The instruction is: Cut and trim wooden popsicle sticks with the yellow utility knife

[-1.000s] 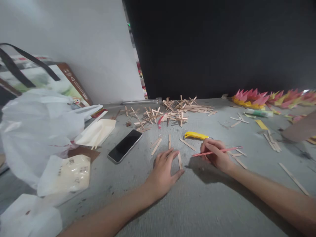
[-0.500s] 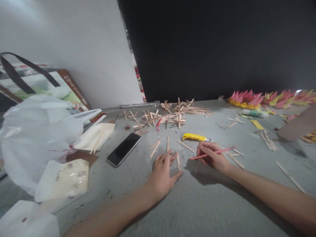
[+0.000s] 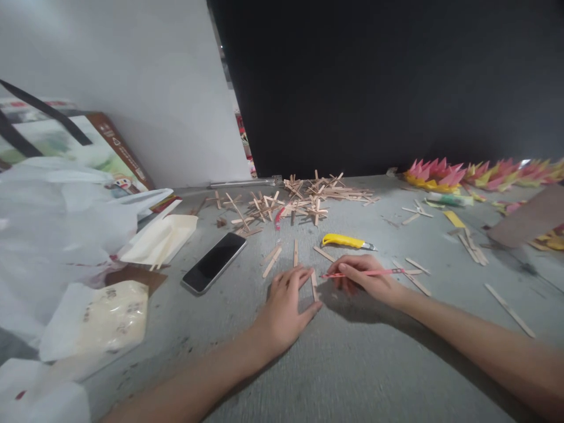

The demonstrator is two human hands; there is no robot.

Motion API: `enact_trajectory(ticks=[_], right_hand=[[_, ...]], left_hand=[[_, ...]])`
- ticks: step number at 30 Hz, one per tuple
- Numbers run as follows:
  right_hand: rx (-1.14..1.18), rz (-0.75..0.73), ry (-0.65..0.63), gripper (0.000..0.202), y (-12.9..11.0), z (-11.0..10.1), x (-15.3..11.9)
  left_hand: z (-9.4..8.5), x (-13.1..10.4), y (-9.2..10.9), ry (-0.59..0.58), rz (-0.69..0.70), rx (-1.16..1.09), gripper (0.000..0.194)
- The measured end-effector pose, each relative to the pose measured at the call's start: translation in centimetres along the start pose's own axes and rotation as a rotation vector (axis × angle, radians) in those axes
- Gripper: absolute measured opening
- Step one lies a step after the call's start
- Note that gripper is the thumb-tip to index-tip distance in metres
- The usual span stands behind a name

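Observation:
My left hand (image 3: pixel 284 308) rests on the grey surface with its fingers apart. Thumb and fingertips reach to a short wooden craft stick (image 3: pixel 314 288), at its edge or touching it. In my right hand (image 3: pixel 368 282) is a pink pencil (image 3: pixel 382 272), its tip pointing left, close to the upper end of that stick. Just beyond the right hand lies a yellow utility knife (image 3: pixel 346 241) with some blade showing. Another craft stick (image 3: pixel 295 252) lies past my left fingertips, and one (image 3: pixel 324 254) is partly behind the right hand.
A pile of craft sticks (image 3: pixel 317 194) lies at the back by the dark panel (image 3: pixel 374 88). Left are a phone (image 3: pixel 214 263), a paper tray (image 3: pixel 178 226) and a white plastic bag (image 3: pixel 66 217). Pink-and-yellow paper decorations (image 3: pixel 436 174) line the back right.
My right hand has moved left with the pencil, bringing its tip to the stick by my left hand. The left hand stays by the stick. The view has shifted slightly.

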State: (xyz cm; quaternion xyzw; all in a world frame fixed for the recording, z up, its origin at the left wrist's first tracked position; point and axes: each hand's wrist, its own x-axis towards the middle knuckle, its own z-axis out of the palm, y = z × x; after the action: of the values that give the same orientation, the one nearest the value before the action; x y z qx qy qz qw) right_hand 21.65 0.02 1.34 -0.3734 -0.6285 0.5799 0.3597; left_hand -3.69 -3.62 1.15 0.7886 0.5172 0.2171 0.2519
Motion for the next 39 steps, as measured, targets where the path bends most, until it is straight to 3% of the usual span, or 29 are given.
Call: enact_trajectory(ticks=[16, 39], right_hand=[[-0.206, -0.016, -0.101, 0.024, 0.32, 0.35, 0.02], [-0.258, -0.039, -0.102, 0.022, 0.5, 0.43, 0.17]], left_hand=[[0.21, -0.01, -0.17, 0.021, 0.032, 0.01, 0.062], [0.08, -0.06, 0.03, 0.011, 0.024, 0.002, 0.066]])
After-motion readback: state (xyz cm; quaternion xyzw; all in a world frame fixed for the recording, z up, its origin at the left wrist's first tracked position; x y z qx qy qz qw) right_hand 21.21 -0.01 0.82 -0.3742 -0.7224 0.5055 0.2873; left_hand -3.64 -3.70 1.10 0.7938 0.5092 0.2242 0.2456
